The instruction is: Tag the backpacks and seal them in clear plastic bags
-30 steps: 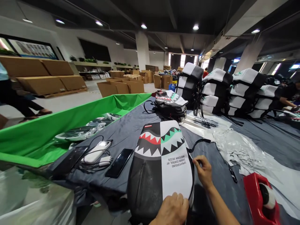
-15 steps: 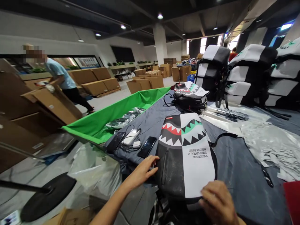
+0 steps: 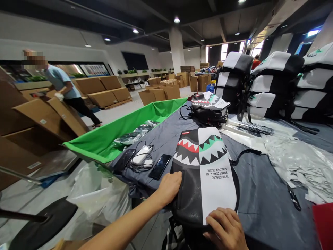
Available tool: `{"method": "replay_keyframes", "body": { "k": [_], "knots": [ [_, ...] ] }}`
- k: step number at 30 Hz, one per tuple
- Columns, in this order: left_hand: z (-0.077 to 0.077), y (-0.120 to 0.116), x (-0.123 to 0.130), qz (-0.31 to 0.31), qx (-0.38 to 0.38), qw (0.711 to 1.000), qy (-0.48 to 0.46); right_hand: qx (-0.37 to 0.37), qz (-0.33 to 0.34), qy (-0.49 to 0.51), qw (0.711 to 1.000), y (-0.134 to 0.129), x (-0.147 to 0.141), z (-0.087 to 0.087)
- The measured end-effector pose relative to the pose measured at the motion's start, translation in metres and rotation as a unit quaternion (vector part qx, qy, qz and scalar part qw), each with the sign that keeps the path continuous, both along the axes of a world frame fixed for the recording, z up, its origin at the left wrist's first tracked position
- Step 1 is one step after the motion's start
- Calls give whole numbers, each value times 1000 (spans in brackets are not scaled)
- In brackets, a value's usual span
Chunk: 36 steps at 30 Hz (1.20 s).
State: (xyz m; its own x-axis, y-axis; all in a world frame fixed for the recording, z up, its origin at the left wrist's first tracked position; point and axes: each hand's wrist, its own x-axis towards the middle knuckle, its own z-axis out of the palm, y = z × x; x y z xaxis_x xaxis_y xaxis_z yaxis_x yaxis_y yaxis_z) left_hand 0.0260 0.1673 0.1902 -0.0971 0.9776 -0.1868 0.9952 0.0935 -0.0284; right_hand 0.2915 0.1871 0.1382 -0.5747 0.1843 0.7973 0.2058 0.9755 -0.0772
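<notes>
A black-and-white backpack with a red and green shark-mouth print lies flat at the table's near edge, its lettering upside down to me. My left hand is closed at its left side, fingertips curled by the long zipped pocket; what exactly they pinch is hidden. At the near right end, my right hand grips the white bottom edge, fingers bent over it. One black strap extends from the bag's right side. Left of the bag lie a phone and a white charger with cables.
Another shark-print backpack sits behind, before tall stacks of backpacks. Clear plastic bags and a black cutter lie right. A green-walled bin adjoins the table's left. A co-worker handles cardboard beyond.
My left hand has moved from the bag's outer edge onto the zipped pocket and closed. My right hand has shifted left along the bottom edge. The co-worker's cardboard has spread apart.
</notes>
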Motion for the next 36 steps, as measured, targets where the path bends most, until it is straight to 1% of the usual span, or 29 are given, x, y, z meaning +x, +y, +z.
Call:
{"method": "replay_keyframes", "body": {
  "k": [4, 7, 9, 11, 13, 15, 16, 17, 19, 20, 21, 22, 23, 24, 25, 27, 28, 29, 31, 33, 35, 36],
  "knots": [
    [23, 4, -12, -33, -8, 999, -17, -51, -13, 30, 998, 10, 1, 5],
    [36, 0, -17, -97, -35, 994, -36, -92, -36, 32, 995, 27, -5, 5],
    [38, -7, -14, -112, -58, 992, -32, -108, -50, 32, 992, 38, -14, 3],
    [36, -16, -11, -93, -70, 993, -20, -117, -47, 35, 991, 49, -22, 0],
    [35, -26, -12, -85, -79, 993, -21, -134, -13, 45, 990, 58, -22, -1],
    [37, -36, -16, -105, -88, 990, -26, -191, 26, 80, 978, 66, -9, -3],
    [39, -41, -18, -111, -80, 990, -23, -224, 22, 117, 967, 69, 2, -5],
    [39, -46, -19, -112, -52, 992, -17, -254, -7, 163, 953, 70, 15, -8],
    [35, -56, -13, -121, 59, 991, -15, -298, -111, 222, 922, 68, 41, -20],
    [30, -60, -4, -141, 124, 982, -29, -309, -151, 218, 913, 63, 51, -27],
    [21, -63, 8, -171, 180, 967, -50, -319, -167, 189, 914, 57, 58, -36],
    [10, -65, 24, -209, 218, 950, -76, -331, -160, 147, 918, 49, 60, -44],
    [-2, -64, 43, -251, 226, 936, -100, -341, -141, 104, 923, 40, 60, -53],
    [-14, -61, 63, -275, 216, 931, -105, -348, -127, 73, 926, 33, 56, -61],
    [-26, -56, 84, -283, 202, 932, -100, -349, -124, 58, 927, 26, 50, -68],
    [-43, -41, 121, -265, 137, 948, -108, -343, -144, 55, 927, 18, 38, -80],
    [-47, -32, 136, -244, 97, 958, -114, -339, -154, 61, 926, 17, 33, -84],
    [-47, -24, 148, -219, 57, 967, -118, -338, -158, 66, 925, 17, 29, -87],
    [-42, -9, 163, -169, -6, 979, -115, -351, -147, 76, 921, 20, 28, -91],
    [-32, 0, 170, -125, -38, 986, -103, -369, -117, 82, 919, 22, 31, -92],
    [-24, 4, 173, -100, -52, 989, -100, -367, -93, 80, 922, 24, 36, -92],
    [-21, 6, 174, -92, -57, 989, -102, -359, -92, 76, 926, 24, 38, -92]
  ]
}}
